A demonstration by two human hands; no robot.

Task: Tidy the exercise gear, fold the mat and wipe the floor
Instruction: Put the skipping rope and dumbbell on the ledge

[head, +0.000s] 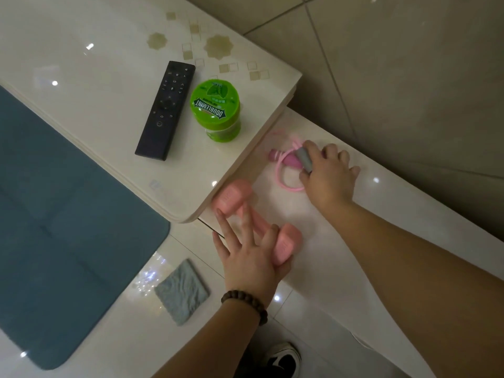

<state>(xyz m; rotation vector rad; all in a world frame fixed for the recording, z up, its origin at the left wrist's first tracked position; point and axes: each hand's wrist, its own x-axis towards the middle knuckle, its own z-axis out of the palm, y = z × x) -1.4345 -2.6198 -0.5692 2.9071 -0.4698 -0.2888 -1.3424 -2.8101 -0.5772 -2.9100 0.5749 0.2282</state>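
Note:
A pink dumbbell (286, 244) lies on the low cream ledge (381, 214) beside the table. My left hand (248, 257) rests on it with fingers straight and spread across its bar. Farther back on the ledge lies a coiled pink jump rope (283, 175) with a pink handle (289, 159) and a grey handle (304, 159). My right hand (330, 175) covers the rope and pinches the grey handle between thumb and index finger. A blue-green mat (54, 227) lies flat on the floor at the left. A grey cloth (181, 291) sits on the tiles next to it.
The glossy cream table (95, 64) carries a black remote (165, 110) and a green gum jar (215, 110) near its corner, which overhangs the dumbbell. A tiled wall rises at the right. My shoe (283, 358) shows at the bottom.

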